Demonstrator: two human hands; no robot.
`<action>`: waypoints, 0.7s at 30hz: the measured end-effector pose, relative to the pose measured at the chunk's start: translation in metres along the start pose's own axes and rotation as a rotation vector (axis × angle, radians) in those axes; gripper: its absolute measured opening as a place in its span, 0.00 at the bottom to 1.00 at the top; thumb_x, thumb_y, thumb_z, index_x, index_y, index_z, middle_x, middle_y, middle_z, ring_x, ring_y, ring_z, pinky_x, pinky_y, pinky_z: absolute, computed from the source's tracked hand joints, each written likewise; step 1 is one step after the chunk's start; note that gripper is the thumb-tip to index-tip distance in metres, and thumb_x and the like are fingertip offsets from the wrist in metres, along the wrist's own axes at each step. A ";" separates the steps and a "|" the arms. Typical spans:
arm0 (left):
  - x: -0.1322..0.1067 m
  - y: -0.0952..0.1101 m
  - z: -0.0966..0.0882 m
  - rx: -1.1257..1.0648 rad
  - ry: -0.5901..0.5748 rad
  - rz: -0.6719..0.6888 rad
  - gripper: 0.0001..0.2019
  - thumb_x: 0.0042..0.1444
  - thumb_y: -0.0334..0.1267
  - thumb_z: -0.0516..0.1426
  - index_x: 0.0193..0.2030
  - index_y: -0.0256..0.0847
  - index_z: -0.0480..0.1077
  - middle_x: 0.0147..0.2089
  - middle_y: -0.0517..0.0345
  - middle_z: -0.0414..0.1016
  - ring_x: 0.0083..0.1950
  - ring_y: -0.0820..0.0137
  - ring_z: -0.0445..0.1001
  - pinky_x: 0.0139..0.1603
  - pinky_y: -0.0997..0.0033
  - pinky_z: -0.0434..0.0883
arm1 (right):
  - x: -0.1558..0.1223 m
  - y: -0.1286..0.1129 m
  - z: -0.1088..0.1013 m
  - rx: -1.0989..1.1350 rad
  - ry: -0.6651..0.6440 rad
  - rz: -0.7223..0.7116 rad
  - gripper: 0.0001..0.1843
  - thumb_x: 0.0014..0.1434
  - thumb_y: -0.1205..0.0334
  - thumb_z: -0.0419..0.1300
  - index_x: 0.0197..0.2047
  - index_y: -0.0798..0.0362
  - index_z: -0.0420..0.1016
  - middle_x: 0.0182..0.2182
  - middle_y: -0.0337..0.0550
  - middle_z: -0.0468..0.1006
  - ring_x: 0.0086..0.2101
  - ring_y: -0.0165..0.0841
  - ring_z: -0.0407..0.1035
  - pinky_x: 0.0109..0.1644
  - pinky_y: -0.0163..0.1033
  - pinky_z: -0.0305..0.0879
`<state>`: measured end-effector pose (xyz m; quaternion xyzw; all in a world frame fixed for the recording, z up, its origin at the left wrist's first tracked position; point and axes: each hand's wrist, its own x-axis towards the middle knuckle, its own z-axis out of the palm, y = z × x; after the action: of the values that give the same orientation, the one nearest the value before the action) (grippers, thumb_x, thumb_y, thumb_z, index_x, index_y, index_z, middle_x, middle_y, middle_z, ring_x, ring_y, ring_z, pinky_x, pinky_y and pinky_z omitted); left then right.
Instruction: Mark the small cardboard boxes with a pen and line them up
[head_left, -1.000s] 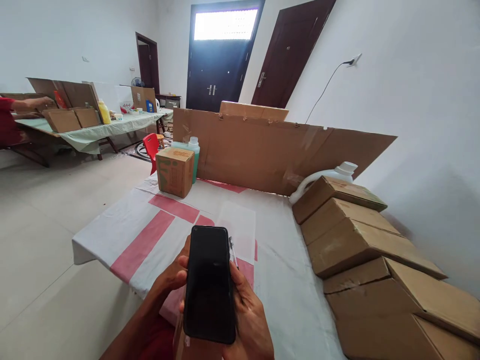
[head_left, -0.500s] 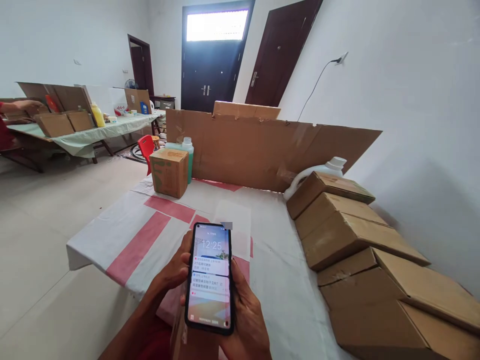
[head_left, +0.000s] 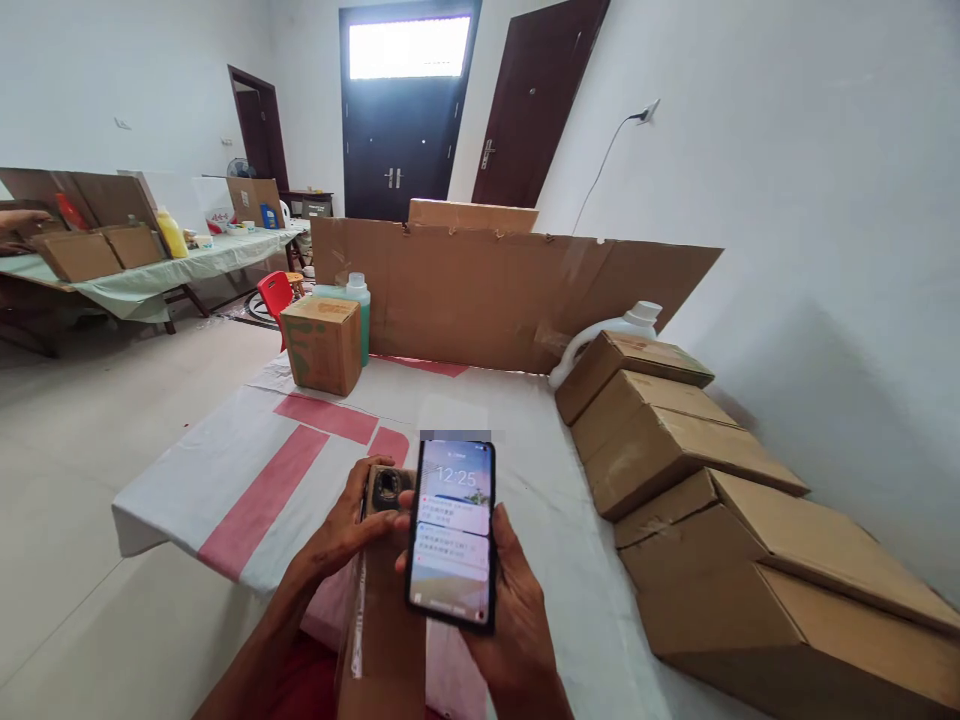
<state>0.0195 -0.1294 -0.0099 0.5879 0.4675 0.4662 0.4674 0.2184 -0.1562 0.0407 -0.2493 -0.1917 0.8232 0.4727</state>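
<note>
A lit smartphone (head_left: 452, 540) in a dark case shows 12:25 above several notifications. My right hand (head_left: 517, 610) grips it from the right, with fingertips showing at its left edge. To the left stands a narrow brown cardboard box (head_left: 390, 630). At its top end sits a dark piece with a round ring (head_left: 388, 487), whose kind I cannot make out. Curled around that end, my left hand (head_left: 356, 525) has its thumb across the front, just below the ring. The phone covers part of the box's right side.
A white cloth with red marks (head_left: 187, 490) covers the table. Stacked cardboard boxes (head_left: 697, 500) line its right side. At the back are a cardboard panel (head_left: 465, 295), a white jug (head_left: 641, 318), a small box (head_left: 324, 345) and a green bottle (head_left: 360, 300).
My right hand has moved the phone right and slightly up, away from my left hand. The ringed dark piece and more of the narrow box now show. The view has shifted slightly right.
</note>
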 end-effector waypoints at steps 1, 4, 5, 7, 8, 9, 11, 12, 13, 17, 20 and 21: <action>-0.001 -0.004 -0.002 -0.006 0.000 -0.003 0.36 0.56 0.58 0.62 0.66 0.45 0.60 0.61 0.47 0.71 0.62 0.50 0.71 0.67 0.48 0.66 | 0.006 -0.006 -0.012 -0.048 0.045 -0.048 0.34 0.54 0.35 0.69 0.54 0.53 0.81 0.47 0.52 0.86 0.41 0.47 0.81 0.47 0.52 0.78; -0.003 -0.013 -0.007 -0.008 0.030 -0.005 0.34 0.59 0.58 0.60 0.66 0.45 0.59 0.59 0.49 0.72 0.61 0.52 0.71 0.65 0.50 0.66 | 0.027 -0.021 -0.058 -0.285 0.263 -0.172 0.35 0.53 0.30 0.67 0.47 0.54 0.82 0.38 0.49 0.86 0.36 0.43 0.80 0.44 0.47 0.77; -0.003 -0.016 -0.008 -0.009 0.035 -0.011 0.33 0.60 0.58 0.59 0.66 0.45 0.60 0.59 0.49 0.72 0.61 0.52 0.71 0.65 0.51 0.66 | 0.033 -0.024 -0.075 -0.412 0.357 -0.204 0.35 0.54 0.28 0.65 0.43 0.54 0.81 0.34 0.48 0.85 0.34 0.42 0.79 0.43 0.46 0.76; -0.001 -0.022 -0.012 -0.017 0.036 -0.028 0.33 0.60 0.59 0.58 0.66 0.44 0.60 0.59 0.48 0.72 0.62 0.51 0.71 0.65 0.50 0.66 | 0.044 -0.026 -0.109 -0.664 0.532 -0.247 0.37 0.54 0.24 0.60 0.35 0.54 0.79 0.28 0.46 0.81 0.31 0.41 0.76 0.38 0.44 0.73; 0.001 -0.026 -0.013 -0.023 0.038 -0.039 0.33 0.61 0.59 0.57 0.66 0.43 0.60 0.60 0.47 0.72 0.62 0.51 0.71 0.66 0.50 0.65 | 0.048 -0.027 -0.123 -0.762 0.601 -0.256 0.38 0.53 0.23 0.59 0.33 0.54 0.78 0.26 0.45 0.79 0.30 0.40 0.74 0.35 0.44 0.72; 0.004 -0.029 -0.015 -0.028 0.043 -0.051 0.33 0.61 0.60 0.57 0.66 0.43 0.60 0.61 0.47 0.72 0.63 0.50 0.70 0.67 0.49 0.64 | 0.051 -0.027 -0.136 -0.833 0.656 -0.263 0.37 0.53 0.23 0.58 0.31 0.54 0.77 0.24 0.43 0.77 0.29 0.40 0.73 0.33 0.43 0.70; 0.009 -0.038 -0.016 -0.038 0.062 -0.069 0.35 0.61 0.61 0.57 0.68 0.42 0.59 0.65 0.45 0.70 0.67 0.49 0.67 0.71 0.47 0.60 | 0.053 -0.027 -0.156 -0.917 0.729 -0.273 0.35 0.52 0.24 0.58 0.29 0.52 0.75 0.21 0.41 0.74 0.29 0.40 0.70 0.32 0.43 0.66; 0.011 -0.043 -0.017 -0.044 0.072 -0.078 0.36 0.61 0.61 0.57 0.69 0.41 0.59 0.67 0.44 0.69 0.70 0.49 0.65 0.73 0.45 0.58 | 0.054 -0.028 -0.164 -0.966 0.760 -0.279 0.34 0.53 0.25 0.57 0.28 0.52 0.74 0.21 0.40 0.73 0.29 0.40 0.69 0.32 0.42 0.65; 0.014 -0.048 -0.017 -0.050 0.080 -0.085 0.37 0.62 0.62 0.57 0.70 0.41 0.58 0.69 0.44 0.67 0.72 0.48 0.63 0.74 0.44 0.55 | 0.054 -0.029 -0.170 -1.024 0.789 -0.284 0.32 0.53 0.27 0.56 0.27 0.51 0.73 0.20 0.39 0.71 0.29 0.40 0.68 0.33 0.42 0.64; 0.023 -0.066 -0.012 -0.056 0.129 -0.099 0.38 0.63 0.64 0.54 0.72 0.41 0.60 0.74 0.45 0.63 0.77 0.50 0.57 0.78 0.45 0.50 | 0.053 -0.034 -0.186 -1.277 0.872 -0.289 0.22 0.54 0.38 0.54 0.28 0.49 0.73 0.23 0.44 0.74 0.33 0.46 0.69 0.40 0.46 0.64; 0.024 -0.075 -0.009 -0.055 0.196 -0.101 0.38 0.66 0.67 0.49 0.72 0.41 0.62 0.76 0.46 0.61 0.79 0.52 0.53 0.79 0.47 0.49 | 0.051 -0.035 -0.192 -1.422 0.876 -0.303 0.21 0.53 0.45 0.52 0.35 0.52 0.76 0.34 0.57 0.80 0.41 0.52 0.73 0.50 0.53 0.65; 0.021 -0.077 -0.010 -0.057 0.221 -0.099 0.39 0.66 0.68 0.47 0.72 0.41 0.61 0.77 0.46 0.60 0.79 0.53 0.52 0.79 0.47 0.50 | 0.050 -0.034 -0.193 -1.461 0.872 -0.311 0.23 0.53 0.46 0.51 0.38 0.55 0.77 0.38 0.62 0.80 0.43 0.54 0.73 0.54 0.55 0.65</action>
<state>0.0038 -0.0976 -0.0820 0.4958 0.5312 0.5174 0.4520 0.3348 -0.0810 -0.1069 -0.7551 -0.5064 0.2505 0.3326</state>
